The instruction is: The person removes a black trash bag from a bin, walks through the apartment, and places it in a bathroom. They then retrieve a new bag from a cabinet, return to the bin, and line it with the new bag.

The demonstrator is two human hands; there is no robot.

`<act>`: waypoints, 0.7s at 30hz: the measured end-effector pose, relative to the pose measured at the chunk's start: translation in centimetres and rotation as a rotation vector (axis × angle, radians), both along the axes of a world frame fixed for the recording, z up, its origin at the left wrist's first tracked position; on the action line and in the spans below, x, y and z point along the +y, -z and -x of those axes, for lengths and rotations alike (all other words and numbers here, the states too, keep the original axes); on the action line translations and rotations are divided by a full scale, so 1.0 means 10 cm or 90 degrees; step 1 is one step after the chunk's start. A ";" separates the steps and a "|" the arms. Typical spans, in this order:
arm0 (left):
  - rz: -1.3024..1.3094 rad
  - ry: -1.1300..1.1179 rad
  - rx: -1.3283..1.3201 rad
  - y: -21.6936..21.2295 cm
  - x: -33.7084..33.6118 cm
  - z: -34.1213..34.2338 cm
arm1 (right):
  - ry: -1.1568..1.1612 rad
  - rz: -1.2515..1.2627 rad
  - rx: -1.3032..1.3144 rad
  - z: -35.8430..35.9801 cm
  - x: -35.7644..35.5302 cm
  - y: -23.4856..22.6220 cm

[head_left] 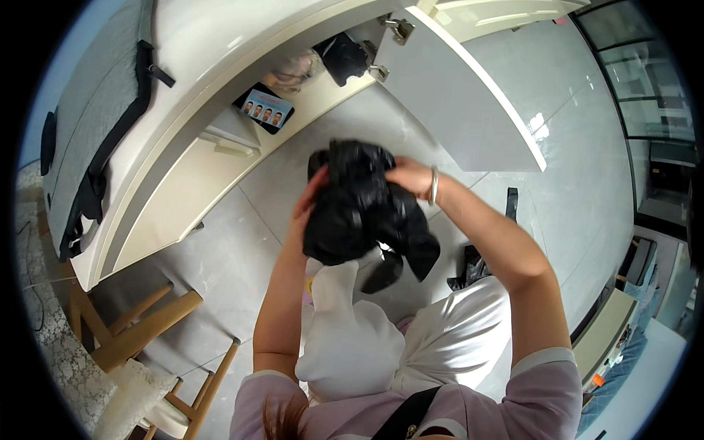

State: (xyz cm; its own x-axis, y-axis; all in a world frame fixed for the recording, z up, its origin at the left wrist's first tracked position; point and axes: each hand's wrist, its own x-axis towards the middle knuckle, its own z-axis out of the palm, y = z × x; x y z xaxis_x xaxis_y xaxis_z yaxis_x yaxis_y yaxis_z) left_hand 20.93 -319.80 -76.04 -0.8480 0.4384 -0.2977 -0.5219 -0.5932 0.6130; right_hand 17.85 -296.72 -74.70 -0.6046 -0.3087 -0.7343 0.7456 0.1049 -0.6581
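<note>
Both my hands hold a crumpled black garment (359,209) in front of me, above the grey tiled floor. My left hand (306,199) grips its left side with the fingers pressed into the cloth. My right hand (409,176), with a bracelet at the wrist, clasps the upper right edge. A strap of the black cloth hangs down below the bundle. Under it I see my legs in white trousers (352,337).
An open white cabinet (220,139) stands ahead with its door (455,103) swung out; a black item (343,57) and a small dark card with pictures (265,108) lie on its shelf. Wooden chairs (139,330) stand at lower left. More black cloth (473,268) lies on the floor at right.
</note>
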 end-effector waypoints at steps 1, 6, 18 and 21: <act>0.044 -0.032 0.017 0.13 -0.11 0.03 | 0.048 0.039 -0.037 0.22 -0.06 -0.12; 0.088 -0.113 -0.004 -0.08 -0.23 0.14 | 0.467 0.350 0.186 1.78 -0.20 -0.46; 0.175 -0.010 -0.100 -0.03 -0.34 -0.05 | -0.258 -0.416 0.671 2.31 -0.78 -0.19; 0.189 -0.005 -0.100 -0.04 -0.34 -0.06 | -0.343 -0.503 0.650 1.40 -0.59 -0.71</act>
State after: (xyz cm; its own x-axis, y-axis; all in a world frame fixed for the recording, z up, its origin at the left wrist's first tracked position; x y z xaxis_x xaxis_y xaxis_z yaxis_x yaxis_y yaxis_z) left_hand 21.50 -323.22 -75.60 -0.7850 0.3063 -0.5385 -0.6194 -0.4056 0.6722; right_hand 3.82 -302.63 -67.56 -0.9123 -0.3869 -0.1344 -0.2704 0.8154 -0.5119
